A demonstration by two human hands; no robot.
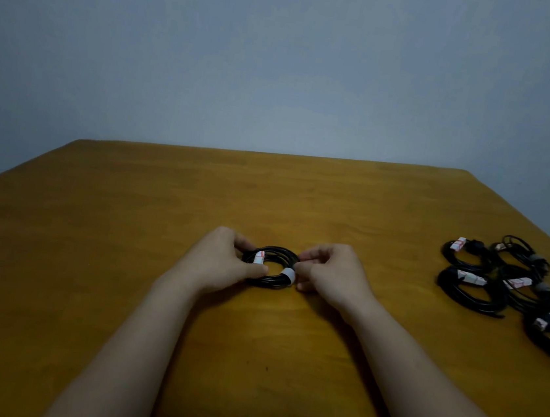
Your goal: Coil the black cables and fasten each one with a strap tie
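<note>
A black cable wound into a small coil (277,252) lies on the wooden table (127,226) in the middle. It carries a white label with red print (258,257) on its left side and a pale grey strap tie (288,276) wrapped round its lower right side. My left hand (222,264) grips the coil's left side, thumb near the label. My right hand (328,271) pinches the coil at the strap tie with curled fingers.
Several coiled black cables (473,292) with white labels and grey ties lie in a cluster at the table's right edge. A grey-blue wall (282,72) stands behind the table's far edge.
</note>
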